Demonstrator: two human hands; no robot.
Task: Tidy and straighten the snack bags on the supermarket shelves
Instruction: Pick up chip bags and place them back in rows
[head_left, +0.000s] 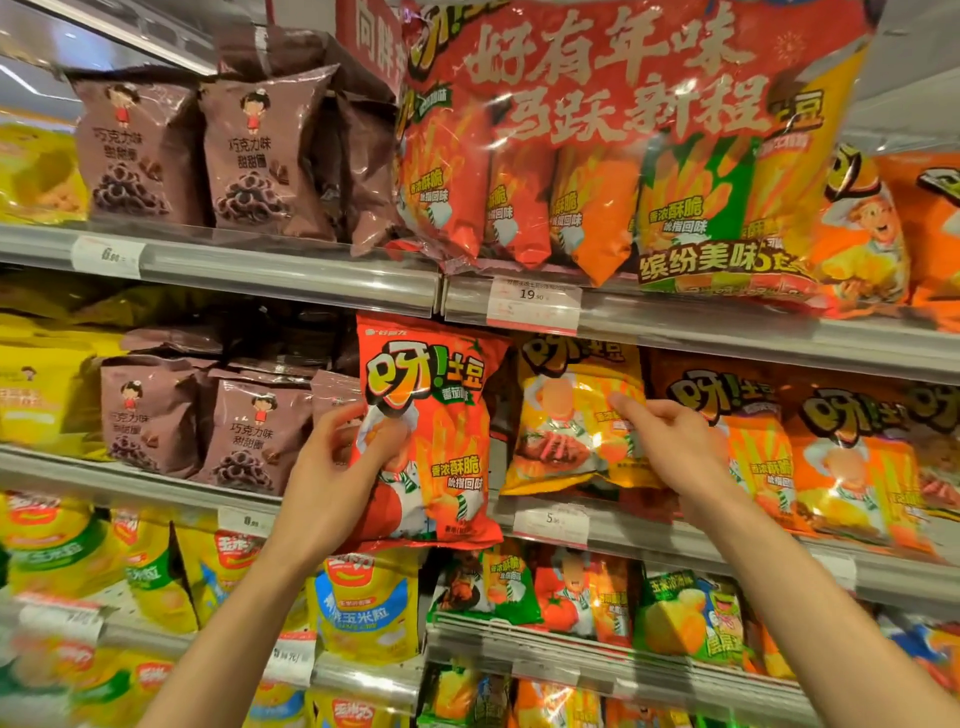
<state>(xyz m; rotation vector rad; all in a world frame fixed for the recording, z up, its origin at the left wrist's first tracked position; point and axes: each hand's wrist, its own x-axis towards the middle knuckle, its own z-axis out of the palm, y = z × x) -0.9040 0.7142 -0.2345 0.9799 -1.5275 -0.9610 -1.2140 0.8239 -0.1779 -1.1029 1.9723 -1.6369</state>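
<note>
A red chip bag (441, 431) stands upright in front of the middle shelf, its bottom hanging over the shelf rail. My left hand (337, 467) grips its left edge, thumb on the front. To its right a yellow chip bag (571, 415) leans on the same shelf. My right hand (670, 441) reaches toward the yellow bag with the index finger stretched out and touching its upper right part; the other fingers are curled and hold nothing.
Brown chocolate-ring bags (239, 431) stand left of the red bag, and more sit on the upper shelf (249, 156). Orange chip bags (841, 467) fill the right. A large red multipack (597, 130) hangs above. Price-tag rails (535, 304) edge each shelf. Lower shelves hold yellow and green bags.
</note>
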